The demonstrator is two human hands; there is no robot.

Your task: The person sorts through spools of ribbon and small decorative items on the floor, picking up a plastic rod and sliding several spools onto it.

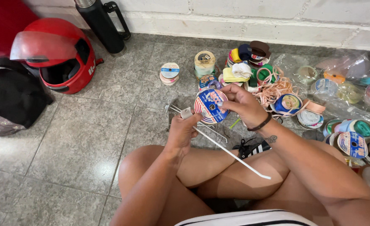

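I sit cross-legged on a tiled floor. My left hand [184, 130] grips a long white rod [235, 157] that slants down to the right over my legs. My right hand [242, 103] holds a round ribbon spool with a blue, red and white label [210, 106] at the rod's upper end, fingers pinching near the spool's middle. A dark bracelet sits on my right wrist. Under the hands lies a metal wire rack [172, 109].
Many ribbon spools [252, 62] and plastic-wrapped rolls [352, 142] lie piled to the right along a white wall. Two single spools [169, 73] stand apart. A red helmet [59, 54], a black flask [103, 25] and a black bag [9, 92] sit at the left.
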